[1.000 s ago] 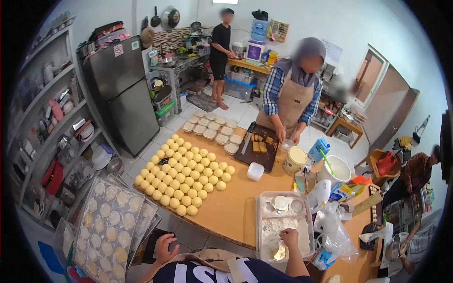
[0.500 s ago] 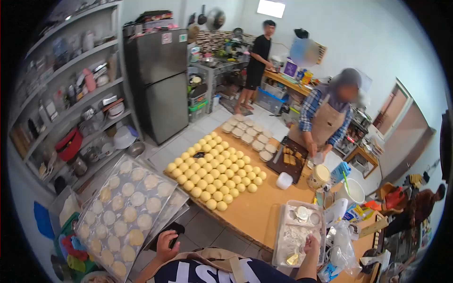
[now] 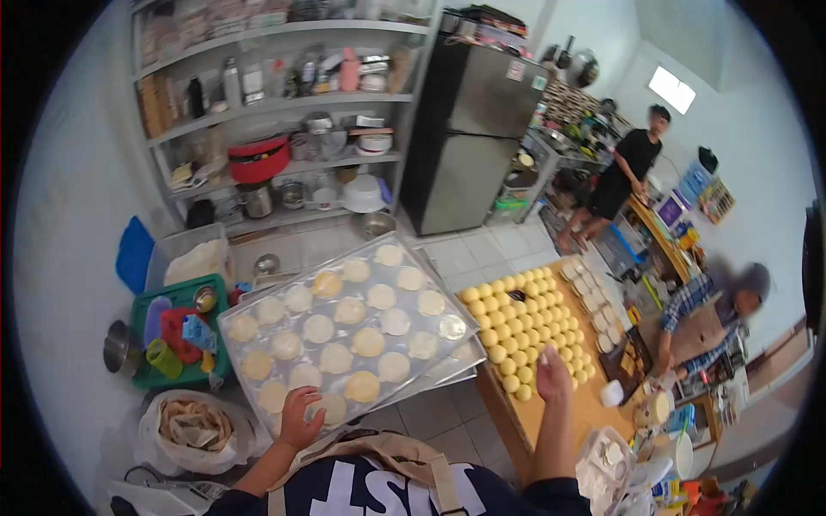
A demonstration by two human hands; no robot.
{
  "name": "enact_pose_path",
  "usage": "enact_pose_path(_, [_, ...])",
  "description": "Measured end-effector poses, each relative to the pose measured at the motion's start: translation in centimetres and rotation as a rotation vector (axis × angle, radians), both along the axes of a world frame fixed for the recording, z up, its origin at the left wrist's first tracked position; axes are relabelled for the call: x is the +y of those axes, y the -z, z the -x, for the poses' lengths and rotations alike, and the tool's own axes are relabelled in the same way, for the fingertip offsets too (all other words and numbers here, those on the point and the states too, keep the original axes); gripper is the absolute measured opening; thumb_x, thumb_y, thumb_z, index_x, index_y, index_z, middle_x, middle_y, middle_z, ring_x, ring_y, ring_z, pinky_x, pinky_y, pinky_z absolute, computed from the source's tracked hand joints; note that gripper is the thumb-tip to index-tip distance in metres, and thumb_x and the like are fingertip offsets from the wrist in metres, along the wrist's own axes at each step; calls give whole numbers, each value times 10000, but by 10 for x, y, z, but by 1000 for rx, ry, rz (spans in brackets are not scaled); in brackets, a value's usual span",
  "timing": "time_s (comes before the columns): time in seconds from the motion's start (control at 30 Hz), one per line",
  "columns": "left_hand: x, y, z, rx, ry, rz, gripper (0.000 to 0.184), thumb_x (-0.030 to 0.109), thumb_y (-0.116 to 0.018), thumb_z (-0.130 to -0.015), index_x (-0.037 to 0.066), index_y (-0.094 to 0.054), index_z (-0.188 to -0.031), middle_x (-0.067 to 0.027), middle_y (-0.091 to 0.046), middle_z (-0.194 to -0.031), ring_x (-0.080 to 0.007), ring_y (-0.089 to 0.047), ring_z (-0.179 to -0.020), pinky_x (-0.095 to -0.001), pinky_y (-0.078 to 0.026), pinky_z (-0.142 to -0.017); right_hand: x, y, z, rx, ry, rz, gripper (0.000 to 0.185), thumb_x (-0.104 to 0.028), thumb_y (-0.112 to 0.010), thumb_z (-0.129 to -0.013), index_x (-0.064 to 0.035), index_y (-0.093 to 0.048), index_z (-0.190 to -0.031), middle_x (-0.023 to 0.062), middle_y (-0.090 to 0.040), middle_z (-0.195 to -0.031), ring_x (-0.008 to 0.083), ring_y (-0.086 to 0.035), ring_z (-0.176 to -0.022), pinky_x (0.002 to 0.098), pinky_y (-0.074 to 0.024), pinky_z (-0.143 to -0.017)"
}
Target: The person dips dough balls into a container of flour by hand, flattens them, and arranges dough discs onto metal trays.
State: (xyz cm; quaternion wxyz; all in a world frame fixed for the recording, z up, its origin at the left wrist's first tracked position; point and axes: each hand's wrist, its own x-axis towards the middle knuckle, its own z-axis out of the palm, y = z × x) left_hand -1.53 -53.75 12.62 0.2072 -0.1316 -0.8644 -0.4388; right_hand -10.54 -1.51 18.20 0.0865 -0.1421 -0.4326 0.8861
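Observation:
My left hand [image 3: 301,419] is at the near edge of a large tray [image 3: 404,340], its fingers bent and apart with nothing visible in them. Flat, pale dough rounds [image 3: 336,359] lie spaced out over the tray's clear sheet. My right hand [image 3: 553,376] is raised in front of the rows of yellow dough balls [image 3: 531,320] on the wooden table [image 3: 508,417]. Its fingers point upward, look whitish at the tips, and hold nothing I can see. A floury plastic tray [image 3: 594,482] lies beyond my right forearm.
More trays [image 3: 460,365] are stacked beneath the large one. A green crate [image 3: 142,340] and a bag-lined container [image 3: 155,439] stand at left. Shelves [image 3: 284,103] and a fridge [image 3: 469,129] are behind. A co-worker [image 3: 701,318] works at a dark tray [image 3: 624,361]; another person [image 3: 632,168] stands farther back.
The view has swung left towards the trays and shelves. My right hand has left the floury plastic tray and come up beside the dough balls. My left hand is now at the large tray's edge.

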Motion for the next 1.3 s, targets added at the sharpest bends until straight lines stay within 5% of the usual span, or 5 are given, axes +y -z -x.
enact_pose_path(0.17, [-59, 10, -36, -29, -197, 9, 288, 105, -687, -707, 47, -591, -973, -141, -568, -1086, -323, -539, -1016, -413, -430, -880, -149, -6, 107, -285, -376, 344, 295, -334, -488, -957, -135, -474, -740, -31, -412, -544, 57, -332, -371, 205, -241, -288])
enact_pose_path(0.83, [-73, 34, -131, -70, -659, -1, 300, 49, -652, -701, 31, -563, -988, -164, -548, -1085, -333, -521, -1010, -417, -410, -888, -334, 5, 322, -183, -696, -575, 312, -347, -526, -921, -161, -454, -681, -50, -376, -572, 47, -286, -403, 223, -205, -357])
enact_pose_path(1.07, [-48, 33, -112, -78, -687, 55, 304, 56, -660, -699, 32, -565, -987, -167, -552, -1083, -339, -524, -1013, -426, -413, -892, -262, 65, 271, 266, -1079, -1079, 257, -286, -548, -909, -46, -639, -889, -8, -533, -638, 77, -361, -447, 239, -297, -414])
enact_pose_path(1.13, [-40, 34, -108, -79, -699, 43, 304, 57, -659, -698, 34, -565, -987, -166, -554, -1079, -338, -527, -1008, -425, -417, -886, -259, 34, 230, -242, -1040, -1282, 410, -368, -517, -907, 7, -608, -769, 111, -555, -670, 182, -522, -609, 368, -417, -572])
enact_pose_path(1.3, [-13, 28, -91, -49, -712, 55, 311, 60, -657, -696, 39, -565, -992, -162, -558, -1074, -333, -530, -1001, -421, -427, -867, -228, 70, 217, 12, -1069, -1253, 361, -314, -521, -894, 29, -635, -894, 118, -633, -761, 209, -562, -703, 349, -454, -682])
